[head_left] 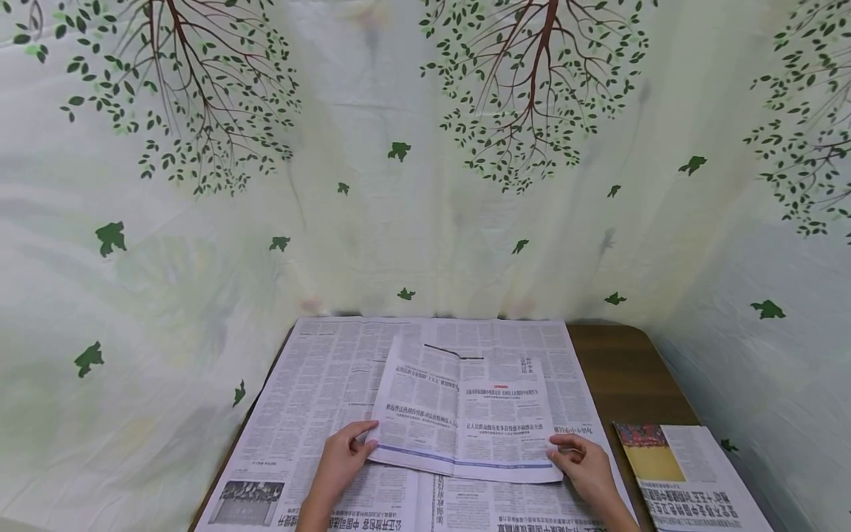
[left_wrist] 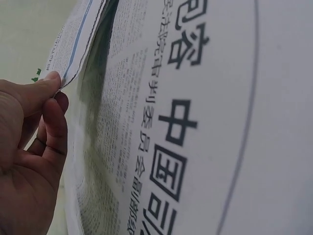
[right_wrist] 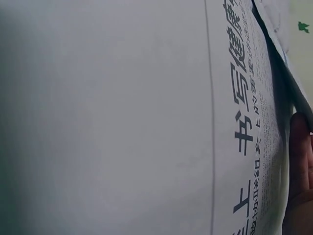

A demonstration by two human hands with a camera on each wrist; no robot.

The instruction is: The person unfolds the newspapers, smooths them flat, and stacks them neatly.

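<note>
A folded newspaper (head_left: 500, 417) with a blue stripe along its near edge lies tilted across the middle of the head view, over larger spread newspaper sheets (head_left: 319, 384). My left hand (head_left: 342, 458) pinches its near left corner; in the left wrist view the thumb and fingers of that hand (left_wrist: 34, 142) grip the edge, and the corner is raised off the sheet below. At the near right corner, my right hand (head_left: 586, 469) pinches the paper between thumb and fingers. Only a few fingers of it (right_wrist: 299, 156) show in the right wrist view, under the paper's edge.
Brown table surface (head_left: 618, 377) shows along the right side. A folded newspaper with a coloured picture (head_left: 691, 473) lies at the near right. A pale curtain (head_left: 452, 244) printed with trees and leaves encloses the table at the back and sides.
</note>
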